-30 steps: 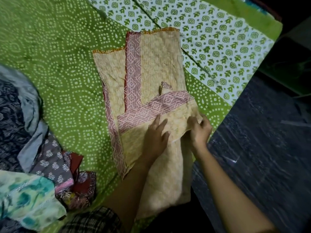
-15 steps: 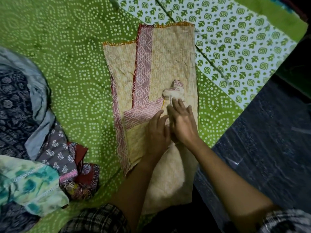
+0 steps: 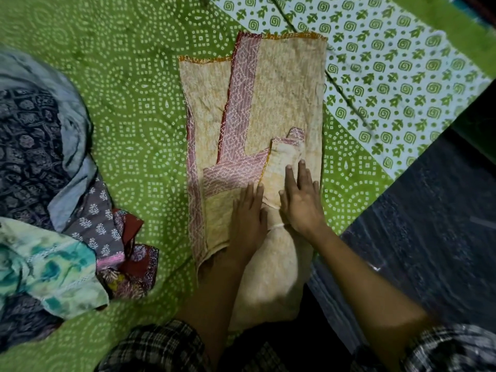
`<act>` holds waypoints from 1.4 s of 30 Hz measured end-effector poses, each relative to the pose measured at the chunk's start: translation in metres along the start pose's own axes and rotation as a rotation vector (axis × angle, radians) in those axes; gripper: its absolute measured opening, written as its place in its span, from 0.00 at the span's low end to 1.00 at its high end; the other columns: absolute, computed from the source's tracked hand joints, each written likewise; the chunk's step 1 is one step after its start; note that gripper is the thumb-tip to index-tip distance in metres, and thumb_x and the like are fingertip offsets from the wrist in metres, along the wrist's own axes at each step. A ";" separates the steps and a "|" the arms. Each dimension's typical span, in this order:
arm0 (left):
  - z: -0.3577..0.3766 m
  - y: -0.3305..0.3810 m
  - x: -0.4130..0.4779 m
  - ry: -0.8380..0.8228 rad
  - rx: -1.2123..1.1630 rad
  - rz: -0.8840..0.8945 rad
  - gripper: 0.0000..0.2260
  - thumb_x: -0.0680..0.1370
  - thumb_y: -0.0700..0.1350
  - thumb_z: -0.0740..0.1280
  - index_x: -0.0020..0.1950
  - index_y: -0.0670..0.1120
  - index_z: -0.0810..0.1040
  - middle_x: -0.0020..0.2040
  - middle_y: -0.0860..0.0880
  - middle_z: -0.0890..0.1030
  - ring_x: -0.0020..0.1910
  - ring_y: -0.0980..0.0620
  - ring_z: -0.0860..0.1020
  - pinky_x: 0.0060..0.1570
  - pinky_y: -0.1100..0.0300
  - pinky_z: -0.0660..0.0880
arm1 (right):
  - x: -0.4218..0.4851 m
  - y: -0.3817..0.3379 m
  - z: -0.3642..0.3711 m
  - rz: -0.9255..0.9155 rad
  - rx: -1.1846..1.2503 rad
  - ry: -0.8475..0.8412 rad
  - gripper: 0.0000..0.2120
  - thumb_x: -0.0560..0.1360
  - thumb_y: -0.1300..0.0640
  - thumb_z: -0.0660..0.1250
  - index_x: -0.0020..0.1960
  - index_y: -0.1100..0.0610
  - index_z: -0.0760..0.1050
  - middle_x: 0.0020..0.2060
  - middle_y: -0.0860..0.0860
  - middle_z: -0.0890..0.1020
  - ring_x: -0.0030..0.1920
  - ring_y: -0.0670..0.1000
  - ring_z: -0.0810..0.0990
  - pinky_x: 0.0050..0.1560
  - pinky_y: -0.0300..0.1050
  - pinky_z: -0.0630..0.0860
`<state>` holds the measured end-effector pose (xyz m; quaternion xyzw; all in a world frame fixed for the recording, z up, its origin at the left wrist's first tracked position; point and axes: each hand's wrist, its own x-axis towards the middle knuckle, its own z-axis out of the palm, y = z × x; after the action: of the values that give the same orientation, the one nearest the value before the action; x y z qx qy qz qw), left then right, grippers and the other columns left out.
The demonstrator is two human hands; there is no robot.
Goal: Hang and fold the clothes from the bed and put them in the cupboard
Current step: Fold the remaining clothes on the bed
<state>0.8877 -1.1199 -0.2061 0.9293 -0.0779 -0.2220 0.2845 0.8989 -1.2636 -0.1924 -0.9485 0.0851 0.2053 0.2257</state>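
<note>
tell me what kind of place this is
Probably a bedroom at home: a green printed bedsheet, a heap of unfolded clothes lying on it, and a yellow garment spread out under the left hand and right hand, with dark floor alongside.

Dim, warm light falls from above onto the middle of the bed [image 3: 139, 108], the corners sinking into dark vignette, with soft focus throughout, motion smear along the right floor [image 3: 429, 237], and wide-angle bending at the edges.

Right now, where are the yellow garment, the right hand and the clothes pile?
yellow garment [image 3: 290, 84]: head view, upper flat panel.
right hand [image 3: 300, 204]: head view, back of hand.
clothes pile [image 3: 29, 135]: head view, dark printed cloth.
</note>
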 end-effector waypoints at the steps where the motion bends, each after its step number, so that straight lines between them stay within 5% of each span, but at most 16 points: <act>1: 0.001 -0.005 -0.008 -0.010 0.029 -0.004 0.25 0.80 0.53 0.48 0.76 0.48 0.53 0.77 0.45 0.53 0.76 0.49 0.47 0.74 0.48 0.46 | -0.009 0.000 0.005 0.002 0.009 -0.003 0.28 0.82 0.51 0.50 0.78 0.55 0.45 0.76 0.59 0.42 0.76 0.59 0.45 0.74 0.57 0.46; 8: 0.004 -0.053 -0.077 -0.039 0.219 -0.016 0.26 0.79 0.55 0.43 0.77 0.51 0.52 0.77 0.46 0.50 0.76 0.45 0.48 0.72 0.47 0.44 | -0.085 -0.005 0.049 0.071 0.077 0.042 0.28 0.81 0.53 0.55 0.78 0.50 0.49 0.76 0.61 0.43 0.76 0.59 0.44 0.75 0.56 0.46; 14: -0.002 -0.087 -0.143 -0.124 0.171 -0.021 0.25 0.82 0.49 0.53 0.77 0.52 0.47 0.78 0.48 0.44 0.76 0.50 0.44 0.72 0.50 0.44 | -0.157 -0.019 0.093 0.205 0.231 0.088 0.30 0.78 0.59 0.61 0.77 0.53 0.53 0.75 0.63 0.43 0.76 0.62 0.44 0.74 0.60 0.50; 18: 0.002 -0.098 -0.175 0.033 -0.051 -0.118 0.32 0.76 0.42 0.67 0.76 0.41 0.55 0.76 0.40 0.55 0.74 0.43 0.56 0.70 0.51 0.56 | -0.195 -0.026 0.115 0.444 0.537 0.200 0.39 0.71 0.64 0.70 0.76 0.58 0.52 0.74 0.63 0.49 0.73 0.62 0.53 0.73 0.51 0.53; 21: 0.004 -0.100 -0.183 0.183 -0.326 -0.420 0.36 0.68 0.41 0.76 0.71 0.38 0.62 0.66 0.38 0.65 0.65 0.43 0.66 0.64 0.53 0.66 | -0.199 -0.022 0.112 0.651 0.928 0.167 0.46 0.69 0.67 0.73 0.76 0.58 0.47 0.65 0.59 0.68 0.62 0.57 0.71 0.67 0.52 0.66; 24: -0.001 -0.096 -0.180 0.173 -0.688 -0.678 0.20 0.68 0.41 0.76 0.55 0.38 0.72 0.50 0.42 0.74 0.44 0.49 0.74 0.42 0.62 0.73 | -0.195 -0.013 0.106 0.760 1.047 0.147 0.39 0.69 0.66 0.74 0.73 0.62 0.57 0.43 0.49 0.73 0.43 0.49 0.74 0.50 0.46 0.74; 26: 0.000 -0.102 -0.178 0.136 -0.710 -0.663 0.12 0.70 0.39 0.74 0.37 0.42 0.70 0.33 0.46 0.72 0.29 0.53 0.70 0.27 0.65 0.68 | -0.191 -0.009 0.106 0.752 1.012 0.176 0.38 0.67 0.63 0.76 0.72 0.61 0.60 0.47 0.52 0.75 0.49 0.51 0.75 0.54 0.48 0.75; 29: 0.001 -0.110 -0.181 0.027 -0.710 -0.678 0.17 0.72 0.35 0.71 0.28 0.44 0.67 0.23 0.51 0.69 0.20 0.58 0.67 0.22 0.65 0.62 | -0.187 -0.009 0.107 0.740 1.061 0.197 0.45 0.67 0.59 0.77 0.75 0.55 0.54 0.70 0.55 0.67 0.66 0.54 0.70 0.66 0.54 0.69; 31: -0.002 -0.113 -0.182 -0.048 -0.748 -0.691 0.14 0.73 0.32 0.68 0.30 0.42 0.71 0.25 0.51 0.72 0.24 0.57 0.69 0.22 0.68 0.64 | -0.187 -0.009 0.106 0.732 1.140 0.163 0.43 0.68 0.61 0.76 0.75 0.55 0.54 0.70 0.54 0.66 0.65 0.53 0.70 0.66 0.55 0.69; 33: -0.008 -0.113 -0.182 -0.117 -0.787 -0.698 0.04 0.73 0.31 0.67 0.39 0.36 0.77 0.35 0.45 0.78 0.31 0.53 0.73 0.26 0.68 0.70 | -0.189 -0.005 0.104 0.732 1.188 0.108 0.30 0.69 0.65 0.74 0.68 0.63 0.67 0.64 0.58 0.74 0.55 0.53 0.77 0.59 0.53 0.74; 36: -0.013 -0.114 -0.186 -0.185 -0.816 -0.737 0.12 0.72 0.29 0.67 0.55 0.32 0.77 0.48 0.42 0.79 0.42 0.47 0.77 0.37 0.63 0.74 | -0.199 -0.001 0.103 0.706 1.258 0.045 0.16 0.70 0.66 0.72 0.56 0.65 0.76 0.56 0.62 0.80 0.44 0.52 0.81 0.49 0.49 0.80; 42: -0.010 -0.112 -0.211 -0.202 -0.814 -0.772 0.12 0.69 0.28 0.66 0.51 0.37 0.77 0.44 0.43 0.79 0.44 0.46 0.76 0.39 0.58 0.74 | -0.218 0.002 0.106 0.698 1.299 -0.067 0.12 0.71 0.66 0.71 0.54 0.63 0.78 0.54 0.60 0.81 0.40 0.48 0.83 0.45 0.45 0.81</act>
<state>0.7064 -0.9650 -0.1838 0.6800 0.3323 -0.4098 0.5091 0.6647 -1.2011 -0.1855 -0.5349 0.4793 0.2023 0.6658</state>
